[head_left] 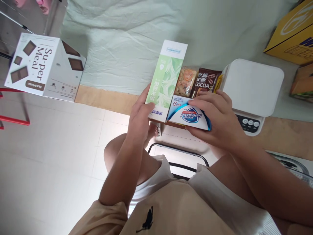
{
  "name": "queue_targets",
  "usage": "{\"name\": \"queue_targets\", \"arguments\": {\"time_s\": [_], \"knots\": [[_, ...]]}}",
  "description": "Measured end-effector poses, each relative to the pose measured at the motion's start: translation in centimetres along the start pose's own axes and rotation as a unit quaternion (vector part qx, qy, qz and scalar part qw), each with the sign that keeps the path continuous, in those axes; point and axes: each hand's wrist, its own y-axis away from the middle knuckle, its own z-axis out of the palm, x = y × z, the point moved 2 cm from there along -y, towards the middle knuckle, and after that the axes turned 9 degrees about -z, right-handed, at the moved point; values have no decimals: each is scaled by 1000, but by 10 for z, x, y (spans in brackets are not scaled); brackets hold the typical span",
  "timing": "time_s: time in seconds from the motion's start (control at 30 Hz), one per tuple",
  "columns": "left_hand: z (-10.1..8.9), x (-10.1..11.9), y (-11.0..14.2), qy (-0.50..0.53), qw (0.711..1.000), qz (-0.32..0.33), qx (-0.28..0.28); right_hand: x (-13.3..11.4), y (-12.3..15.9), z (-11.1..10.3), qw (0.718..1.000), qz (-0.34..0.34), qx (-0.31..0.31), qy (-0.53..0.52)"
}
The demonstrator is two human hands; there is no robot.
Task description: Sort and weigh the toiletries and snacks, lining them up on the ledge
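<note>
My left hand (140,119) is closed around the lower left side of a long green and white toothpaste box (166,80), its thumb on the front face. Right beside that box is a white and blue Safeguard soap box (188,112). My right hand (218,114) grips the soap box from the right, fingers over its top edge and thumb below. Just behind the soap box are a clear packet of pale snacks (186,81) and a brown cocoa packet (205,80). A yellow packet (218,83) shows partly behind my right fingers.
A white kitchen scale (254,88) stands to the right on the table covered with pale green cloth (117,49). A yellow carton (293,36) is at the far right. To the left sits a white Su-per Meal box (44,67). Below is a black-framed stool (181,150).
</note>
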Motion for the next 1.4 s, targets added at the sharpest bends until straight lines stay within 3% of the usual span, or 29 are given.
{"name": "queue_targets", "arguments": {"time_s": [0.2, 0.3, 0.5, 0.6, 0.7, 0.77, 0.9, 0.97, 1.07, 1.13, 1.2, 1.27, 1.4], "knots": [[-1, -2, -2, 9, 1000, 1, 10, -2, -1, 1, 1000, -2, 11, -13], [-3, -1, -4, 18, 999, 25, 9, -1, -1, -4, 998, -7, 52, -26], [-8, 0, 0, 21, 995, 76, 66, 10, 8, -22, 986, -31, 160, -23], [-6, 6, 9, -41, 970, 214, 108, 17, 18, -29, 980, -46, 195, -19], [5, 11, 25, -142, 895, 396, 147, 22, 28, -34, 977, -41, 210, -13], [14, 7, 40, -186, 843, 479, 156, 24, 35, -37, 975, -32, 219, -14], [46, -22, 80, -284, 790, 534, 104, 26, 45, -49, 969, -29, 246, -6], [63, -40, 100, -241, 812, 519, 115, 26, 49, -59, 963, -27, 266, 1], [98, -58, 114, -262, 785, 561, -4, 27, 58, -75, 955, 10, 294, 30], [123, -63, 111, -280, 779, 556, -80, 30, 64, -84, 958, 70, 269, 78], [149, -64, 102, -261, 812, 509, -117, 34, 71, -95, 954, 115, 249, 121], [179, -64, 93, -205, 861, 440, -153, 40, 78, -109, 937, 149, 284, 139], [259, -74, 74, -48, 942, 228, -242, 62, 105, -150, 850, 251, 433, 164]]}}
